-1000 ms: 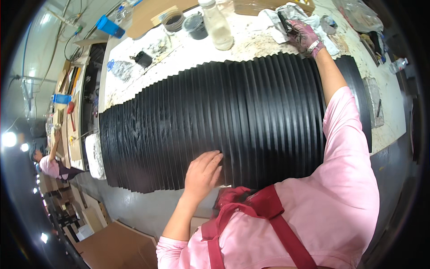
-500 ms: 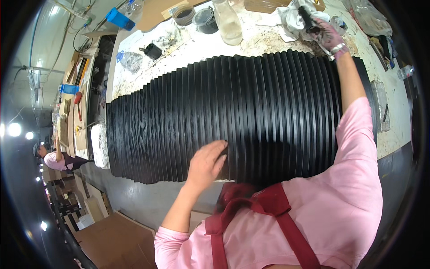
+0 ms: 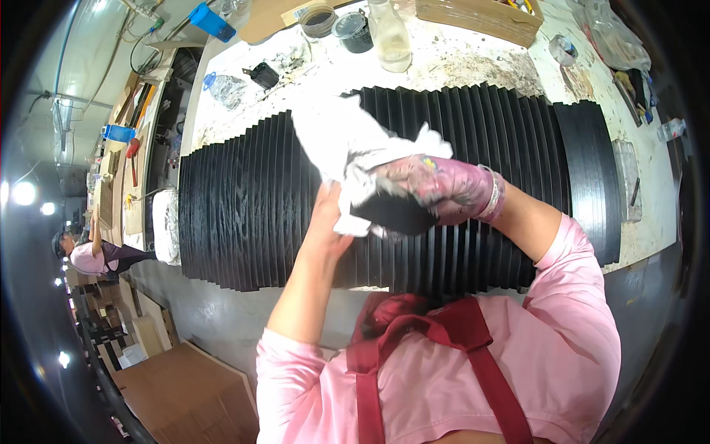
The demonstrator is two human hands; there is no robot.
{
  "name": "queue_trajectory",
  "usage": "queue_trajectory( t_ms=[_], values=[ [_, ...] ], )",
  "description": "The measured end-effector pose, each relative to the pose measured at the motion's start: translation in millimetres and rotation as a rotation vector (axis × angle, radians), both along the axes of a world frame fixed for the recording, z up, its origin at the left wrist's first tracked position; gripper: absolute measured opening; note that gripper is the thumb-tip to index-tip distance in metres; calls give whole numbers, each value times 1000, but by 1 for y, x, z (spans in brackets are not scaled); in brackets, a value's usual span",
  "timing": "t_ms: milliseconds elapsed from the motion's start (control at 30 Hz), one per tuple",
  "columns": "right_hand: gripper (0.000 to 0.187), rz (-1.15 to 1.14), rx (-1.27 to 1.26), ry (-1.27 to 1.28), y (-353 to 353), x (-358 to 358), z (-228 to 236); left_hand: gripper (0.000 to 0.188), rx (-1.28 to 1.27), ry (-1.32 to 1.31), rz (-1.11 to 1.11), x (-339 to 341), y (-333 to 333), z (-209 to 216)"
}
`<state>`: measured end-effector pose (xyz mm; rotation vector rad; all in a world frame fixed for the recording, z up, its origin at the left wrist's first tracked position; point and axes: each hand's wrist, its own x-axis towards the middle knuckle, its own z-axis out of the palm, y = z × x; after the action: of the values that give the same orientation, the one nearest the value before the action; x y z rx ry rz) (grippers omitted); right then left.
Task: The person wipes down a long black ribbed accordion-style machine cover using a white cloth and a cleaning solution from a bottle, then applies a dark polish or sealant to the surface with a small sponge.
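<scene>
Across the table lies a long black pleated bellows cover [image 3: 248, 200], its ribs running from near to far. Above its middle I hold a crumpled white cloth [image 3: 333, 137] between my hands. My right hand [image 3: 451, 189], in a stained pink-purple glove, closes on the cloth and on a dark, blurred block-like thing [image 3: 403, 213] under its fingers. From the left, my bare left hand [image 3: 328, 222] meets the cloth's lower edge and grips it; the cloth covers part of its fingers. A smooth black end panel [image 3: 589, 174] finishes the cover at the right.
Along the table's far side stand a clear bottle [image 3: 390, 41], a dark lidded jar [image 3: 353, 32], an open jar [image 3: 318, 21] and a cardboard box [image 3: 481, 18]. A small black container [image 3: 262, 75] sits at far left. Another person [image 3: 92, 255] works at the left.
My right hand has come from the far right to the middle, bringing the white cloth and the dark thing. My left hand has risen from the pleats to the cloth.
</scene>
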<state>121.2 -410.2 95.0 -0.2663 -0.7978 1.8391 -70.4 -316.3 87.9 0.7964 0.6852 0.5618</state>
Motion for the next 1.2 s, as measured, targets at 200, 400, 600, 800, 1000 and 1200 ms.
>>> queue_trajectory(
  t_ms=[200,400,600,800,1000,1200],
  values=[
    [86,-247,-15,-266,-6,43,3,48,79,-146,90,-154,44,-7],
    [63,-836,173,-1356,32,93,-38,44,710,509,-7,-124,-16,36],
    [40,-488,970,-1722,68,46,-48,68,1484,815,-515,-68,-73,-39],
    [23,-395,469,-1751,145,40,-65,69,1442,826,-599,-70,-74,-58],
    [41,-413,330,-1549,172,74,-93,69,1403,870,-626,-73,-73,-57],
    [25,-478,849,-1824,129,63,-87,61,1431,855,-575,-66,-73,-65]
  ],
)
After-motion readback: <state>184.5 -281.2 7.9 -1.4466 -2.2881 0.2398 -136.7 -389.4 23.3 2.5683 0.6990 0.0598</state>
